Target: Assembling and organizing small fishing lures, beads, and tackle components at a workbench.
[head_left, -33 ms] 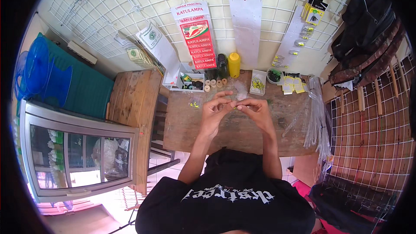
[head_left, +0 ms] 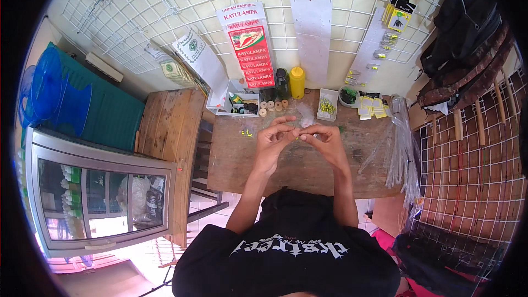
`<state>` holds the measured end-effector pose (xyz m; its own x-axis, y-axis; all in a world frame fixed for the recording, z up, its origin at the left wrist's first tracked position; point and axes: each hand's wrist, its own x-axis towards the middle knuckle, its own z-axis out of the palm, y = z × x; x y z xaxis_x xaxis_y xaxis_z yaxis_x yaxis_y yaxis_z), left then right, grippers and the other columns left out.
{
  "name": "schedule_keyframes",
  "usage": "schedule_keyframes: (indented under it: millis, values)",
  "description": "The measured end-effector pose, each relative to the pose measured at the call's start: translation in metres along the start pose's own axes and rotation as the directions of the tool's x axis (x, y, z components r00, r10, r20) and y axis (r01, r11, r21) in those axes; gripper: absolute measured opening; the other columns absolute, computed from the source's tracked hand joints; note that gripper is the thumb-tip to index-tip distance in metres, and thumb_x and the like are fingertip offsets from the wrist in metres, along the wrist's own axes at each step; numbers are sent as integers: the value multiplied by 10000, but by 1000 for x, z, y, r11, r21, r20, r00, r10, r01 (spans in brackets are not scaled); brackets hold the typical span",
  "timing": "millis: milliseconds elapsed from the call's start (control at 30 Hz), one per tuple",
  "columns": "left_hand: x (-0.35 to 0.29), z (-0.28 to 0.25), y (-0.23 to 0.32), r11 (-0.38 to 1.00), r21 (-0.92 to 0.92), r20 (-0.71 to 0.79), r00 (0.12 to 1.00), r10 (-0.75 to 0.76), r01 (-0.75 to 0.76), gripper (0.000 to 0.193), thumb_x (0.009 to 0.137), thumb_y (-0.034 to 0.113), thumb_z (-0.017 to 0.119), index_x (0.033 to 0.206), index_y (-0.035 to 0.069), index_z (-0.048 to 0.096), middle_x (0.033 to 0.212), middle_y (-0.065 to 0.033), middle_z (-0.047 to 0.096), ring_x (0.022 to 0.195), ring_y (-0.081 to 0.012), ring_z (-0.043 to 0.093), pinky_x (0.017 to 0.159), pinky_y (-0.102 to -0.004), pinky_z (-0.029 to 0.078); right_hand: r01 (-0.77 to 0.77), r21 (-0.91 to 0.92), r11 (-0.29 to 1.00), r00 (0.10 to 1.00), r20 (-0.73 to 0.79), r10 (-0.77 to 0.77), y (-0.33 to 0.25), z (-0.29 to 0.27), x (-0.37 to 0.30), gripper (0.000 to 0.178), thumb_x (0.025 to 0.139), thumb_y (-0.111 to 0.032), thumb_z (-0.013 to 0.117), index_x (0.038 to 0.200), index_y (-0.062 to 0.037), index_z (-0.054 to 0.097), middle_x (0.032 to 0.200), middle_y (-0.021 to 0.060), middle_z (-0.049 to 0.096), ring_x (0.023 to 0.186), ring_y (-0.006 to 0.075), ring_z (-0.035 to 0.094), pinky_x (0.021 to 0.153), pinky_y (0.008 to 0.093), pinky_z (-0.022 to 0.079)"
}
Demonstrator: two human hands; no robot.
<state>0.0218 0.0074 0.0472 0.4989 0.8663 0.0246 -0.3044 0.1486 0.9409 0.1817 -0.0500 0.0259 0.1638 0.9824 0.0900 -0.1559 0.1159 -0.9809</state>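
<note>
My left hand (head_left: 270, 146) and my right hand (head_left: 328, 144) meet tip to tip above the wooden table (head_left: 264, 169). Each is closed in a pinch of thumb and forefinger. Between the fingertips shows a speck of a tiny yellow piece (head_left: 298, 137), mostly hidden and too small to name. The left hand's other fingers arch above the pinch. Left of that hand, several small yellow pieces (head_left: 247, 133) lie on the wood. Just beyond the hands is a clear, crumpled plastic bag (head_left: 306, 118).
Along the back stand a white tray of small supplies (head_left: 242, 107), wooden spools (head_left: 270, 106), a dark jar (head_left: 282, 83), a yellow bottle (head_left: 297, 82) and a white box of yellow-green beads (head_left: 328, 105). Clear plastic strips (head_left: 404, 151) hang over the right edge. A glass-fronted cabinet (head_left: 102, 198) stands left.
</note>
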Motion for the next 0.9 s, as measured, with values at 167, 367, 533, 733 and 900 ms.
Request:
schedule_keyframes:
  millis: [167,367,533,733,900]
  values:
    - [1,1,-1,999,5,22,999,-43,43,60,804,56,686,852,21,684,1126,-96,551,1078,-144,490,879,-301,372,73,-142,987,996,54,-66,-1,-2,2,108,783,0,687,888,25,688,851,74,659,797,102,588,731,238,470]
    - [1,2,-4,999,-31,23,999,-37,38,55,807,39,676,856,14,677,1124,-95,548,1052,-139,508,881,-294,381,15,-108,994,998,69,-8,-2,-4,3,111,786,-5,683,893,26,682,838,60,658,780,93,579,719,234,464]
    - [2,1,-5,997,-61,-6,999,-38,37,54,811,22,667,864,12,670,1117,-92,549,1027,-143,522,873,-287,393,36,-90,995,998,54,-31,-3,-3,1,118,791,-89,694,872,-4,698,808,34,673,754,72,558,698,242,436]
    - [3,-2,-6,999,-33,-20,1000,-12,11,54,812,18,666,865,8,665,1111,-96,555,1028,-144,521,887,-291,394,15,-92,996,999,40,-12,1,-6,-2,96,788,-26,691,870,22,677,811,47,664,763,83,576,704,229,453]
    - [3,-6,-10,999,-38,-17,1000,0,-1,98,815,57,681,905,20,672,1067,-64,575,955,-103,519,845,-257,384,65,-146,987,998,8,-64,0,-5,-5,94,792,-62,688,865,-1,689,815,46,671,763,89,573,709,243,444]
